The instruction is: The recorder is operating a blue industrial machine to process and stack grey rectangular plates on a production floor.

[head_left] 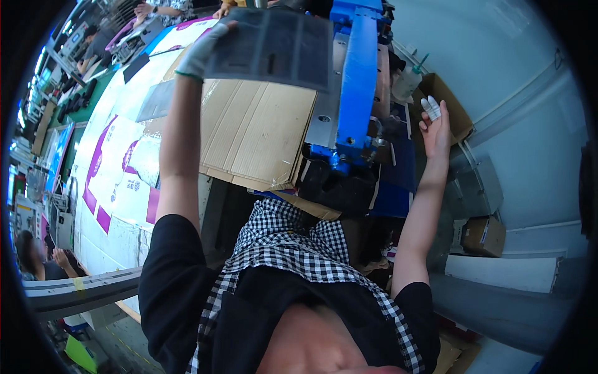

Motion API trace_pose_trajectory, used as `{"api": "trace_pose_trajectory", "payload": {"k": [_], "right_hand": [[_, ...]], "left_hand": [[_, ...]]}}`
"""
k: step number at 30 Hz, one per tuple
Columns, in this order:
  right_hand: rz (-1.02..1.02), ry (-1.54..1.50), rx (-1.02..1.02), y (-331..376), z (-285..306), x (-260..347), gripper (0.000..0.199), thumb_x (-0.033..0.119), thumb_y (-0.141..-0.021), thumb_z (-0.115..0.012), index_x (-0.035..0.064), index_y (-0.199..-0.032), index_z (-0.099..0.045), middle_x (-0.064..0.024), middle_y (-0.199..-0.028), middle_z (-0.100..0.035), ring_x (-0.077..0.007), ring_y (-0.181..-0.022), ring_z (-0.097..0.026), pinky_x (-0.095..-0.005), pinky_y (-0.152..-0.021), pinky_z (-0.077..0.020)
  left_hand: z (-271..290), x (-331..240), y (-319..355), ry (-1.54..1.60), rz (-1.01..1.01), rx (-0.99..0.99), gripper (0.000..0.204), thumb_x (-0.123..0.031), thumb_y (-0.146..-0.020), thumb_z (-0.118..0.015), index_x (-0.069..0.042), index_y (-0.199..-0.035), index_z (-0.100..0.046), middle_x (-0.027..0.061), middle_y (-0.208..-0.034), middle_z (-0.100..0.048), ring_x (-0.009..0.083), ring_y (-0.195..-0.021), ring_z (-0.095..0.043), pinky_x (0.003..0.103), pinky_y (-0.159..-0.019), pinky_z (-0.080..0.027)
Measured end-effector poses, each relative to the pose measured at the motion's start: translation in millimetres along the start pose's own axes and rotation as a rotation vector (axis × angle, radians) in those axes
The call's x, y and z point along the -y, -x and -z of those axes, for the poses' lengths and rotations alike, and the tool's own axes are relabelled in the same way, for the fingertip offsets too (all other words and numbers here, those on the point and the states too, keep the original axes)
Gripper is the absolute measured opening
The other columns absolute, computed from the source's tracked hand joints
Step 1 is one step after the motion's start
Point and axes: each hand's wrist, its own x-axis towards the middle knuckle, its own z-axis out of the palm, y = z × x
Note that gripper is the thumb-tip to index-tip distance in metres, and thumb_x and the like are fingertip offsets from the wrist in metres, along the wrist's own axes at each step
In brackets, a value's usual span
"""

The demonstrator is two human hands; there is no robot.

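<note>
Head view: gloved left hand [200, 55] fingers pinch dark sheet [274, 47].

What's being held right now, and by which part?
The gloved left hand holds a dark flat sheet by its left edge. The right hand is open and holds nothing.

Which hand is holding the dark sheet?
The left hand, in a pale glove, grips the dark sheet. The right hand is bare and holds nothing.

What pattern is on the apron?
The apron has black-and-white checks, seen best in the head view.
</note>
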Motion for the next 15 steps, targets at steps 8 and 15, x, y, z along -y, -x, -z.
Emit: {"api": "trace_pose_trajectory", "payload": {"k": [8,15], "right_hand": [[0.011,-0.048,0.415,1.6,-57.6,41.6,0.047,0.040,-0.090,-0.046,0.0035,-0.119,-0.045,-0.0096,-0.111,-0.056,-0.0141,-0.086,-0.055,-0.0256,-0.071,-0.0408],[0.469,-0.031,-0.148,3.4,-11.2,59.9,0.040,0.030,-0.090,-0.046,0.0047,-0.122,-0.044,-0.0109,-0.111,-0.057,-0.0199,-0.097,-0.056,-0.0324,-0.087,-0.0420]], "left_hand": [[-113.9,-31.7,-29.4,0.577,0.288,0.914,0.027,-0.021,-0.083,-0.057,-0.002,-0.102,-0.060,0.0134,-0.095,-0.063,0.0211,-0.080,-0.059,0.026,-0.073,-0.046],[-189.0,-42.5,-2.4,0.187,0.086,0.709,0.025,-0.027,-0.083,-0.055,-0.005,-0.090,-0.062,0.0101,-0.085,-0.065,0.0236,-0.071,-0.059,0.032,-0.064,-0.046]]}}
